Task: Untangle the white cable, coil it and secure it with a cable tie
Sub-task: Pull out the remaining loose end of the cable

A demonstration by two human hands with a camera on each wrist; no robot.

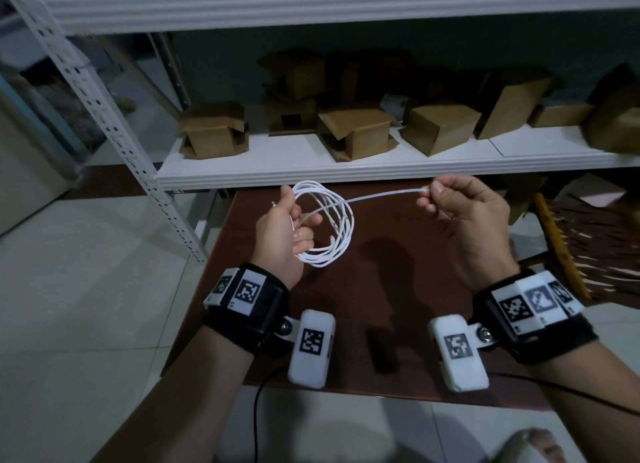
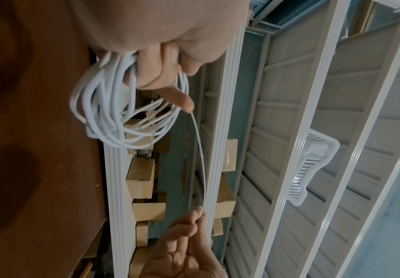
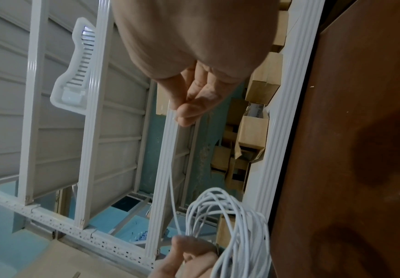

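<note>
Head view, left hand (image 1: 280, 234) fingers curled round coiled white cable (image 1: 341, 220), right hand (image 1: 460, 213) pinching its free end (taut between).

smooth white plastic cable (image 1: 341, 220), glossy brown wooden table (image 1: 398, 254), matt cardboard boxes (image 1: 356, 131)

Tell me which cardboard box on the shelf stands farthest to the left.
The box with loose flaps, alone at the left end of the white shelf; a gap separates it from the other boxes, clustered further right.

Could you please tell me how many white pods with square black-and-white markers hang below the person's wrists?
2: the left pod hangs under the left wrist, the right pod under the right wrist. Both show fully in the head view.
</note>
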